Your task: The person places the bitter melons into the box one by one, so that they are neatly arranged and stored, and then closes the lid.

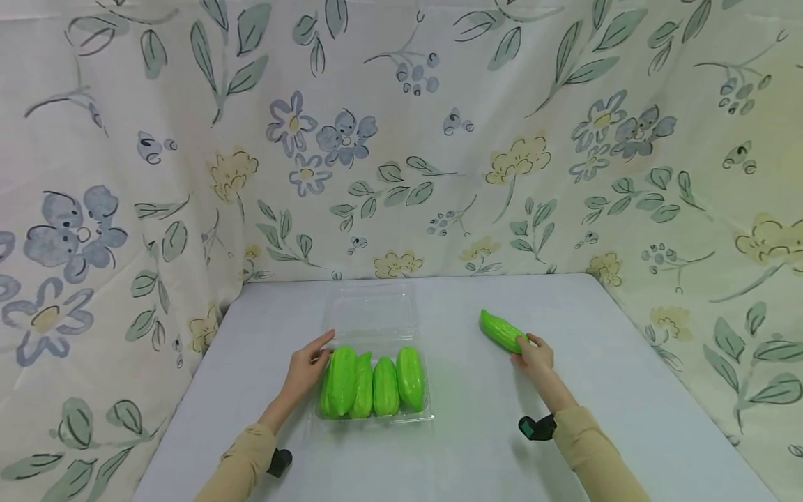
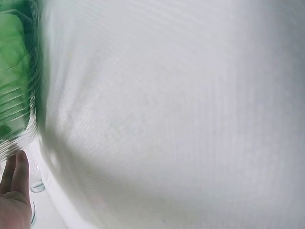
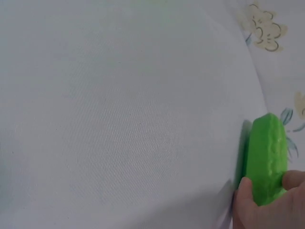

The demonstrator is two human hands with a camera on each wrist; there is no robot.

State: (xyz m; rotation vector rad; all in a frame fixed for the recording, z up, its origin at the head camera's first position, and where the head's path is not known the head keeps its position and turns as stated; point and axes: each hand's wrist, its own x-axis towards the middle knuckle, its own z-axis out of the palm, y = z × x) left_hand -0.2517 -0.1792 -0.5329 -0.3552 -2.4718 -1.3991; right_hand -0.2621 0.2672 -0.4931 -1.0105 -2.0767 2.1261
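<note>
My right hand [image 1: 536, 357] pinches one end of a bright green bitter melon [image 1: 500, 330] between thumb and fingers, right of the clear plastic box. In the right wrist view, the bumpy melon [image 3: 267, 152] stands out beyond the thumb and fingertips. My left hand [image 1: 306, 367] is at the left side of the clear box [image 1: 429, 397], its fingers fairly straight. Those fingers [image 2: 20, 176] meet the box's ribbed wall in the left wrist view. Several similar bitter melons [image 1: 385, 387] lie side by side inside the box.
The box's clear lid [image 1: 371, 312] lies folded open toward the back. Everything rests on a white-covered table [image 1: 458, 446]. A floral curtain [image 1: 401, 139] rises behind it and along both sides. Dark wrist devices [image 1: 537, 427] hang below the sleeves.
</note>
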